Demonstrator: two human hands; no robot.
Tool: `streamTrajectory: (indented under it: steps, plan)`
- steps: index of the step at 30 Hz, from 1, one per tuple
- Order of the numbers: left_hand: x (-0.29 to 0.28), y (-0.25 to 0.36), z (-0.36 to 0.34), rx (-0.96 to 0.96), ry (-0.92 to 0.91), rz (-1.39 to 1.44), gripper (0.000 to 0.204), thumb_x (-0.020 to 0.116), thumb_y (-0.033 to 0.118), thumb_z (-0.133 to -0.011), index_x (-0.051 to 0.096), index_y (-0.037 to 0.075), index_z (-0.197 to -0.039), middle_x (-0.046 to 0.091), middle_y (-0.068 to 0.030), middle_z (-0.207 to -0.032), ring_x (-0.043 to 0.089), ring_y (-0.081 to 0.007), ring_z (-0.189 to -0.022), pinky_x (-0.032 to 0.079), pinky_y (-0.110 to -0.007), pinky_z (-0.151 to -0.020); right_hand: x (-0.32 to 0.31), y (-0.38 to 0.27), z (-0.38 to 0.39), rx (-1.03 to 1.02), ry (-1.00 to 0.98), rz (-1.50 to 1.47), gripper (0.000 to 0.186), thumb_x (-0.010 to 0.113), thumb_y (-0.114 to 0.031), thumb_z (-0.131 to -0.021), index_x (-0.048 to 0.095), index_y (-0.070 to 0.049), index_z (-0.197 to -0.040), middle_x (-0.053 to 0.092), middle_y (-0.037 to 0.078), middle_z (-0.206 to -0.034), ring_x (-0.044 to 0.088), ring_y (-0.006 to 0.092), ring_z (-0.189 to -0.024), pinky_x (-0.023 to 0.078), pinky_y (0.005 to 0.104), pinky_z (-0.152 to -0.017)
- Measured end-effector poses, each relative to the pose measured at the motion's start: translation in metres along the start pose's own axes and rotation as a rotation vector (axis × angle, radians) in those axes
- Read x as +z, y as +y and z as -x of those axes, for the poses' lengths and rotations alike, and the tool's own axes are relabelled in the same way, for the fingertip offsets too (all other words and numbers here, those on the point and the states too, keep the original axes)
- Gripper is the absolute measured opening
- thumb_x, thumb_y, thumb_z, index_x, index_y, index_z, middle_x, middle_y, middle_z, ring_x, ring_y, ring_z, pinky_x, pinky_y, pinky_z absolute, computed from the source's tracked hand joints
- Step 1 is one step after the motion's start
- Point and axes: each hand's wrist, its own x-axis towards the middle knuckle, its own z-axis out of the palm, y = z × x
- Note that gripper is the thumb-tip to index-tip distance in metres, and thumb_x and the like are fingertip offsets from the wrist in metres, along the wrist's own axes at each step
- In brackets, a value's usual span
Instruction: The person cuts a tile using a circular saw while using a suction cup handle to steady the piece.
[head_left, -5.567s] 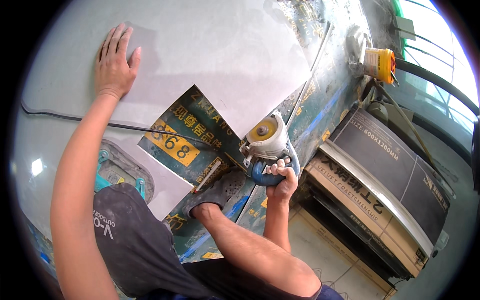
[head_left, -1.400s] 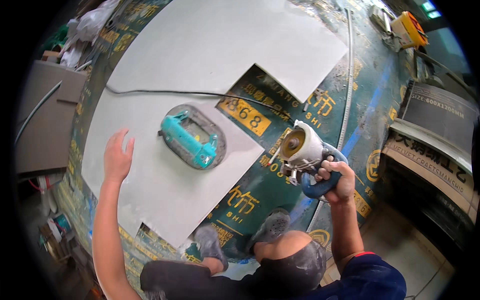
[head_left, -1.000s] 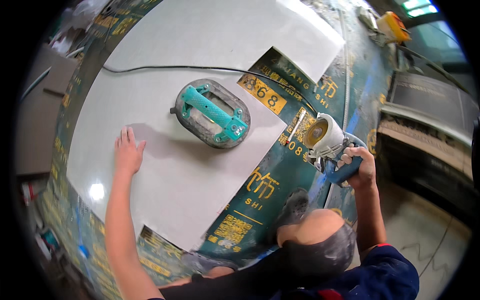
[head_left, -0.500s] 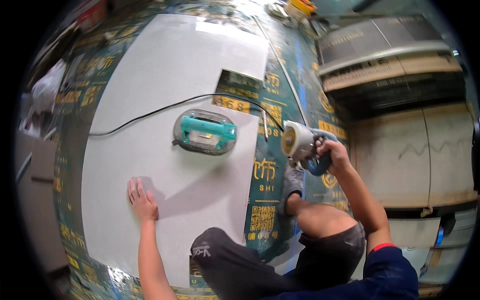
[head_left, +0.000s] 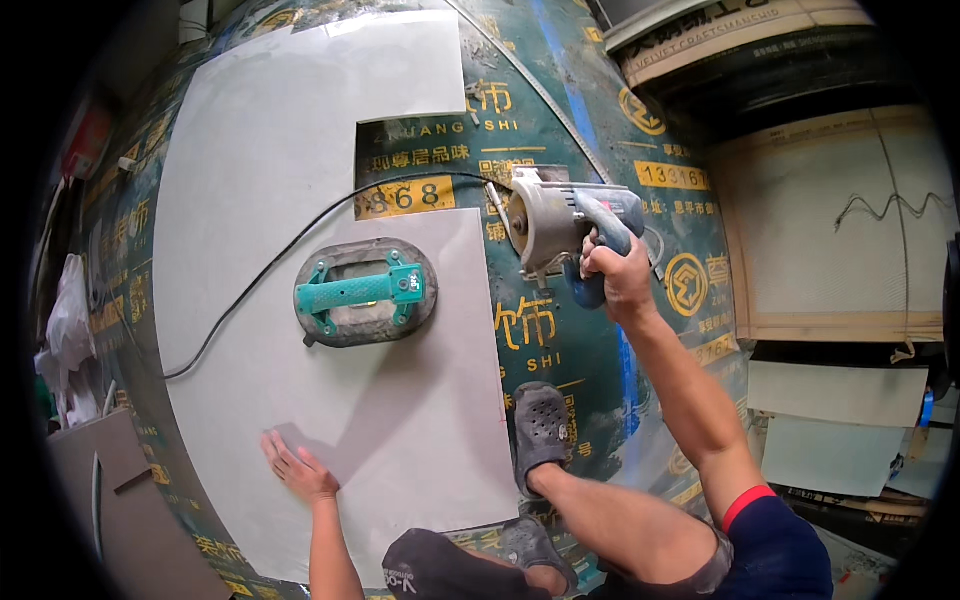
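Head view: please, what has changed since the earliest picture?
The left hand has come from beyond the black cord to the near part of the grey tile. The circular saw has turned, and its disc shows less. As before, the right hand grips the saw and the suction lifter stands on the tile.

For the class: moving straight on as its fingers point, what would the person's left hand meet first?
Sliding over the pale panel, the left hand would probably meet the black cable near the panel's left edge, though depth is hard to judge.
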Motion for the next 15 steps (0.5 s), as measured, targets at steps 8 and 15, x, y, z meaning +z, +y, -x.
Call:
streamTrajectory:
  steps: [8,15]
  plan:
    - [0.005,-0.007,-0.002,-0.015,-0.004,-0.025,0.058,0.041,0.03,-0.102,0.035,0.005,-0.153,0.035,-0.022,-0.157,0.032,-0.0385,-0.146,0.025,-0.048,-0.12,0.019,0.018,-0.016,-0.028,0.008,-0.092,0.011,0.06,-0.005,-0.077,0.06,-0.002,-0.088,0.057,0.002,-0.072,0.053,0.0092,-0.06,0.045,0.0239,-0.056]
    - [0.002,0.0,-0.006,-0.031,-0.018,-0.014,0.059,0.04,0.031,-0.101,0.036,0.004,-0.153,0.035,-0.022,-0.157,0.033,-0.0394,-0.146,0.026,-0.049,-0.12,0.027,0.026,-0.035,-0.057,0.005,-0.014,0.013,0.059,-0.006,-0.076,0.059,-0.001,-0.088,0.056,0.003,-0.07,0.052,0.0101,-0.059,0.044,0.0241,-0.056]
